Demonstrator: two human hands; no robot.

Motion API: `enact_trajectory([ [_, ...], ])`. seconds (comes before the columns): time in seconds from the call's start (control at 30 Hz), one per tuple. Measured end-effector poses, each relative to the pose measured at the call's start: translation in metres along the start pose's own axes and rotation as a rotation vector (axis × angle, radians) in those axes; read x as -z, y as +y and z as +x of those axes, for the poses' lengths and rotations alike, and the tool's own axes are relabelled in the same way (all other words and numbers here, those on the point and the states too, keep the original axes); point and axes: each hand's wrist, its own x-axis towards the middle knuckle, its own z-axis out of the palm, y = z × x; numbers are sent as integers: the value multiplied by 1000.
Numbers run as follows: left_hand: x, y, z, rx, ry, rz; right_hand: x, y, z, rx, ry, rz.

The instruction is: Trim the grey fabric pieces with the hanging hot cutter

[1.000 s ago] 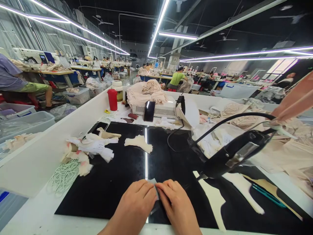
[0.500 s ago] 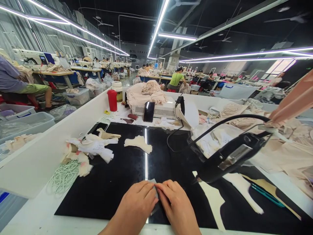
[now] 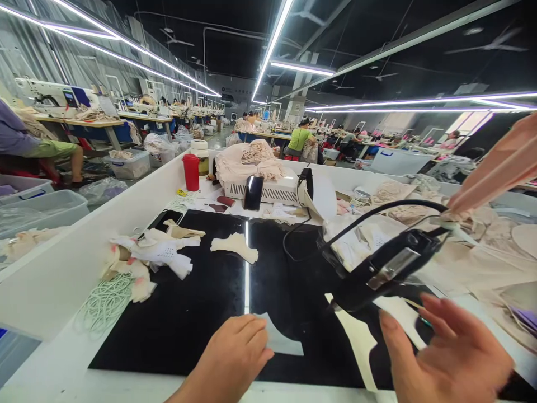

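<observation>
My left hand [image 3: 235, 355] lies palm down on the black work mat [image 3: 188, 313], fingertips pressing the edge of a small grey cut fabric piece [image 3: 282, 340]. My right hand [image 3: 444, 352] is raised at the lower right, fingers spread and empty, just below a black hanging tool [image 3: 390, 266] with a metal plate and a black cable. A cream cut piece [image 3: 358, 341] lies on the mat between the hands.
Scraps of cream fabric [image 3: 155, 252] and coiled pale cord [image 3: 104, 305] lie at left. A red cup [image 3: 191, 172], a white box [image 3: 272, 190] with piled fabric and a phone [image 3: 253, 192] stand at the back. Beige fabric heaps fill the right. Other people sit at distant machines.
My right hand left the grey piece and swung up and to the right toward the hanging tool. The grey piece now lies uncovered and flat. My left hand stays on it.
</observation>
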Motion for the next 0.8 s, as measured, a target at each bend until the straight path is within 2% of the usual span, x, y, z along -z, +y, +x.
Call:
enact_trajectory([
  [0.03,0,0,0,1,2,-4,-3,0,10,-36,-12,27],
  [0.17,-1,0,0,-8,2,-5,-18,8,43,-249,-290,234],
  [0.23,-2,-1,-1,-20,8,3,-24,11,50,-303,-334,281],
  [0.3,-3,-2,-2,-28,8,13,-29,11,51,-305,-324,296],
  [0.4,-4,-2,-3,-27,11,7,-41,4,42,-247,-353,346],
  [0.53,-4,-3,-4,-32,21,-1,-69,-15,20,-143,-367,499],
  [0.67,-7,-4,-4,-39,29,4,-100,-32,0,-172,-294,717],
  [0.8,-9,-5,-4,-40,33,5,-121,-34,-12,-175,-282,739],
])
